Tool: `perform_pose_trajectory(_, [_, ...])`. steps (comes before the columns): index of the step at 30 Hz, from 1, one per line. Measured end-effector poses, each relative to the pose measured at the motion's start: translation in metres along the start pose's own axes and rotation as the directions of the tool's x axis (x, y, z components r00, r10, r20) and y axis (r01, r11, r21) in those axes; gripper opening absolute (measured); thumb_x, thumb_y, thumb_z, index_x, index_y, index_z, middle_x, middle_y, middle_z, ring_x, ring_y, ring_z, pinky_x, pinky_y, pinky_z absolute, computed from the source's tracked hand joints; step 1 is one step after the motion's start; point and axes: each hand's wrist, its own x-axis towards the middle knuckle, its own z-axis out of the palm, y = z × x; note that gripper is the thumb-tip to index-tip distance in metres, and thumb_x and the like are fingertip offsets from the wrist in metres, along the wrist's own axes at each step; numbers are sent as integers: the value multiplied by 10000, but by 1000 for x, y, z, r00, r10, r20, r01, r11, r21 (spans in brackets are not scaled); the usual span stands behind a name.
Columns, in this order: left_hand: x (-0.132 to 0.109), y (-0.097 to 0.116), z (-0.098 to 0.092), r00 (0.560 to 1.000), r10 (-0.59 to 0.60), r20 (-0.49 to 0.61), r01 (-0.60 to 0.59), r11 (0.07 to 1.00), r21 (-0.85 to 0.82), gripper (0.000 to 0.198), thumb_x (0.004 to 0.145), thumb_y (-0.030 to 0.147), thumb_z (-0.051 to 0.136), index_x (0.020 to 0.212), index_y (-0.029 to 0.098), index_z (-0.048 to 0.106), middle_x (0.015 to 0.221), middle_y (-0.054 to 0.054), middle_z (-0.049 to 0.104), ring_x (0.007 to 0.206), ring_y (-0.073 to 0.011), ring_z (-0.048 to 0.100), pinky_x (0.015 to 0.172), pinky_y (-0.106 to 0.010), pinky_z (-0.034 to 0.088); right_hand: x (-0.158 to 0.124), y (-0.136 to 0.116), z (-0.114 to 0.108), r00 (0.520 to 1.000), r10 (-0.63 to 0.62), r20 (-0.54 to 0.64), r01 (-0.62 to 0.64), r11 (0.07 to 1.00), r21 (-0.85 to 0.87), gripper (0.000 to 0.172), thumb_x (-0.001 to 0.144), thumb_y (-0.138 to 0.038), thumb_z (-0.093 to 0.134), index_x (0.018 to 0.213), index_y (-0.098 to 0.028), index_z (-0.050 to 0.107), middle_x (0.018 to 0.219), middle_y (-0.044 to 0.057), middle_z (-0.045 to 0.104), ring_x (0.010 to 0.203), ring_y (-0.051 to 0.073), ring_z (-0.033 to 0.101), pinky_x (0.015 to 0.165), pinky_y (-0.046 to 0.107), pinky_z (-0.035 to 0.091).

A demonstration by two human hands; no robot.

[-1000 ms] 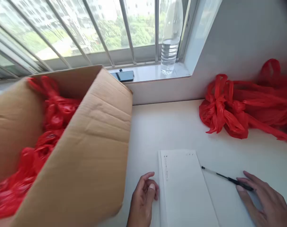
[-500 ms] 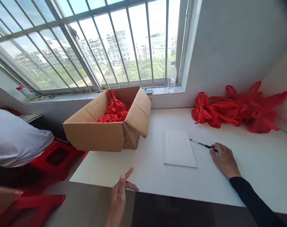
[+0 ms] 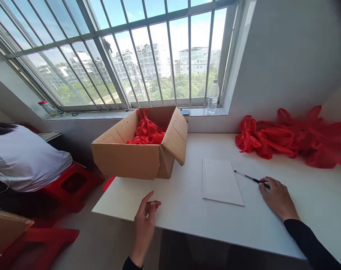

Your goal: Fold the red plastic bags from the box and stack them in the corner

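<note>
My right hand (image 3: 278, 197) rests low over the white table, its fingers closed on the rear end of a black pen (image 3: 248, 177). The pen's tip points left, towards a white notebook or stack of paper (image 3: 222, 182) lying flat beside it. My left hand (image 3: 145, 215) hovers by the table's front edge, palm turned inward and fingers apart, with nothing in it. Beyond it stands an open cardboard box (image 3: 125, 159) at the table's left end. Red plastic bags (image 3: 147, 129), tied at the top, lie inside the box; what they contain is hidden.
More red bags (image 3: 285, 137) lie along the wall at the back right of the table (image 3: 184, 213). On the windowsill stands a clear bottle (image 3: 213, 97). At left, a person in a white shirt (image 3: 32, 159) sits on a red stool (image 3: 75, 183), near another carton (image 3: 7, 230).
The view has shifted, so the whole scene sits further right. My left hand has turned and its fingers are more curled. My right hand stays at the pen.
</note>
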Motion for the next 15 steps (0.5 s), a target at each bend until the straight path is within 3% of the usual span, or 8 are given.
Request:
perform_pose_trajectory(4, [25, -19, 20, 995, 46, -94, -39, 996, 77, 407, 933, 456, 521, 1229, 196, 622, 1102, -119, 721, 1076, -277, 671, 961, -454, 518, -6, 12, 9, 999, -25, -28, 25, 1000, 13, 411, 906, -533, 414, 1085, -211, 597, 1154, 155, 682, 1152, 385, 624, 965, 569, 463])
perform_pose_trajectory(8, [27, -34, 36, 987, 130, -93, -114, 980, 162, 350, 938, 374, 529, 1222, 209, 650, 1249, -129, 671, 1197, -284, 626, 1048, -468, 484, -7, 22, 16, 998, -55, -19, 56, 998, 22, 418, 908, -544, 448, 1102, -209, 605, 1179, 165, 681, 1169, 396, 625, 972, 580, 470])
perform_pose_trajectory(15, [31, -33, 36, 974, 187, -126, -158, 964, 213, 368, 932, 337, 503, 1235, 178, 638, 1153, -138, 686, 1080, -278, 666, 990, -489, 529, 2, -5, 2, 1000, -4, -14, 4, 1000, 4, 382, 922, -465, 392, 1088, -179, 583, 1168, 172, 671, 1178, 363, 602, 1015, 548, 447])
